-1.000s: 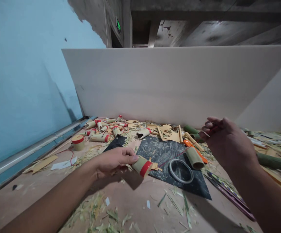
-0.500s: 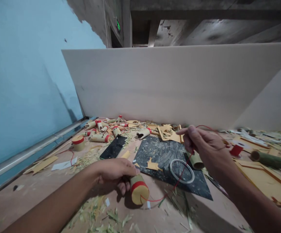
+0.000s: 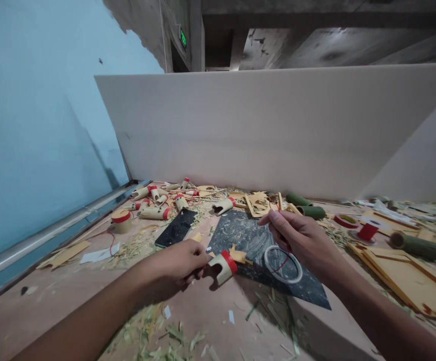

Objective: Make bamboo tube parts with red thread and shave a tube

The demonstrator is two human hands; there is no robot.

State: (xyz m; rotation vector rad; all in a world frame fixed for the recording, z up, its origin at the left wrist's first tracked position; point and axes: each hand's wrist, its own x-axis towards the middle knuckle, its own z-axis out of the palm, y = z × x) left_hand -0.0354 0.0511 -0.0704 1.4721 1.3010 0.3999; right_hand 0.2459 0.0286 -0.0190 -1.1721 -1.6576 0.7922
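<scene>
My left hand [image 3: 187, 260] is closed in a pinch at the open end of a short bamboo tube [image 3: 221, 271]. The tube lies tilted, with a cut-out in its side and a red band round its far end. My right hand [image 3: 296, 228] is over the dark sheet, fingers drawn together on a red string [image 3: 287, 259]. Part of the string runs down across a white ring [image 3: 295, 277] lying on the dark speckled sheet [image 3: 236, 225]. Behind the tube's red end sits a torn yellow scrap [image 3: 240, 254].
A phone [image 3: 176, 228] lies left of the sheet. Several red-banded bamboo pieces [image 3: 155, 214] are heaped at the back left, near a capped tube [image 3: 122, 221]. Red thread spool [image 3: 368, 230], green bamboo [image 3: 419, 245] and yellow frames [image 3: 402, 276] lie right. A white panel [image 3: 240, 130] stands behind.
The tube has turned from showing its yellow capped end to showing its side cut-out, and sits slightly farther away. My right hand has moved down and left, uncovering green bamboo behind it.
</scene>
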